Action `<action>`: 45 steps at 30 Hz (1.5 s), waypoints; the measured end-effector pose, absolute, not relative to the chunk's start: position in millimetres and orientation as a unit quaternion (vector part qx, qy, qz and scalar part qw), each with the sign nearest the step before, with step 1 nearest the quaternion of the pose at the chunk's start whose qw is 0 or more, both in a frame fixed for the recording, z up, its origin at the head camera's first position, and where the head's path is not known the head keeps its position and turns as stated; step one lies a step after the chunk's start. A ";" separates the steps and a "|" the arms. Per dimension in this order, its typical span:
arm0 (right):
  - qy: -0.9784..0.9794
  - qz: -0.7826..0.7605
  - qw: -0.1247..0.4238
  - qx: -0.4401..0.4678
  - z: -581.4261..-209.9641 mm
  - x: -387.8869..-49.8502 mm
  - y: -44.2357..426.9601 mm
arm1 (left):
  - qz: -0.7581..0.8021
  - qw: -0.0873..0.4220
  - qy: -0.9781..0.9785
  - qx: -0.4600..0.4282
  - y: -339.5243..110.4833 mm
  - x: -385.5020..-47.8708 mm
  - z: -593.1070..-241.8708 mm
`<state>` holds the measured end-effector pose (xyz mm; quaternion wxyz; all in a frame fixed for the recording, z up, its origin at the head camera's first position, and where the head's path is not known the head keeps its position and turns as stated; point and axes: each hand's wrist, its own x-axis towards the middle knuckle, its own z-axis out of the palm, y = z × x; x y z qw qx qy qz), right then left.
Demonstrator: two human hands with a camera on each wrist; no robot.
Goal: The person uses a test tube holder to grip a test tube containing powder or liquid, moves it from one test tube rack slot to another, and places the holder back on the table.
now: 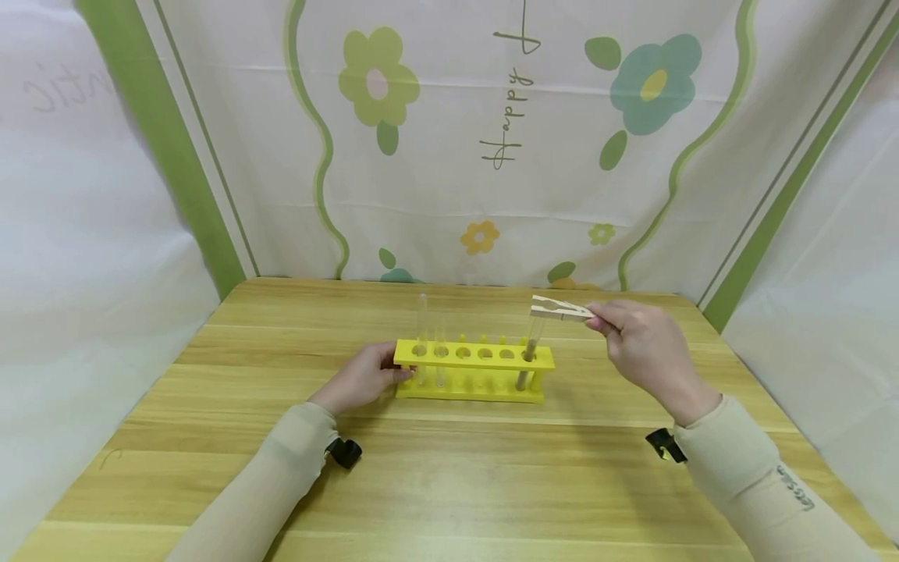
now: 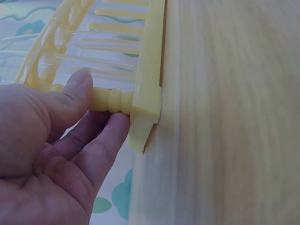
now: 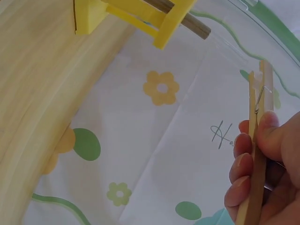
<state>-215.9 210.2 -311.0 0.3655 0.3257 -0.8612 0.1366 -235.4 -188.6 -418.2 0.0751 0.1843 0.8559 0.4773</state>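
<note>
My left hand (image 1: 367, 377) pinches the left end post (image 2: 105, 99) of a yellow test tube rack (image 1: 474, 355), which stands on the wooden table. Two clear test tubes (image 1: 422, 320) stand in its leftmost holes. In the rightmost hole is another test tube (image 1: 536, 332) with a grey-brown filling (image 3: 199, 27) in its lower part. My right hand (image 1: 642, 343) grips a wooden test tube clamp (image 3: 255, 154) by its handle, with thumb and fingers curled round it. The clamp's jaws are at this tube's upper end; whether they press on the glass is hard to tell.
The rack's middle holes (image 1: 485, 353) hold no tubes, and a row of yellow pegs (image 1: 482, 339) runs along its back. Bare wooden table (image 1: 449, 476) surrounds the rack. White flowered cloth (image 1: 435, 179) hangs behind and at both sides.
</note>
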 end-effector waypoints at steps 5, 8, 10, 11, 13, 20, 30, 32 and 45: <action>-0.872 0.148 0.356 0.301 -307.5 -213.3 213.9 | 0.477 0.075 0.856 0.185 -188.4 -234.8 -417.8; -0.879 0.154 0.346 0.288 -306.6 -211.9 216.3 | 0.477 0.074 0.856 0.183 -188.5 -234.6 -417.6; -0.884 0.154 0.339 0.281 -306.2 -211.6 217.7 | 0.477 0.075 0.857 0.183 -188.4 -234.3 -417.6; -0.887 0.154 0.336 0.278 -306.1 -211.7 218.5 | 0.477 0.075 0.856 0.183 -188.4 -234.2 -417.5; -0.891 0.152 0.328 0.274 -305.9 -212.2 220.0 | 0.478 0.077 0.856 0.180 -188.4 -234.0 -417.3; -0.902 0.153 0.314 0.255 -308.1 -214.4 226.5 | 0.477 0.078 0.857 0.178 -188.0 -233.7 -416.0; -0.924 0.166 0.260 0.227 -315.1 -218.0 236.4 | 0.473 0.073 0.859 0.184 -188.3 -234.4 -416.6; -0.938 0.178 0.215 0.203 -316.2 -217.9 238.2 | 0.472 0.072 0.859 0.184 -188.3 -234.5 -416.7; -0.968 0.175 0.109 0.144 -326.3 -221.0 247.3 | 0.471 0.074 0.861 0.180 -188.1 -234.5 -416.2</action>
